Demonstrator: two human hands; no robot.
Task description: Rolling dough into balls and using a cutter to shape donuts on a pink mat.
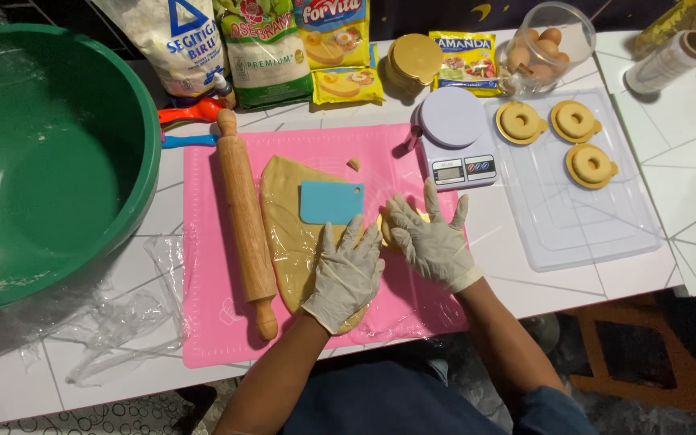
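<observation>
Small dough piece (386, 228) on pink mat (396, 306) pressed between gloved left hand (346, 274) and right hand (432, 240), fingers spread flat, blue scraper (330, 201) on dough slab (287, 242) left, white-blue, green, yellow bags (267, 44) far.

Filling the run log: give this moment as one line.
left hand: flat on dough sheet | right hand: pressing small dough piece | scraper: on dough | rolling pin: beside dough

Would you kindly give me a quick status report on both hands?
Left hand flat on rolled dough sheet. Right hand pressing small dough piece. Blue scraper lying on the sheet.
</observation>
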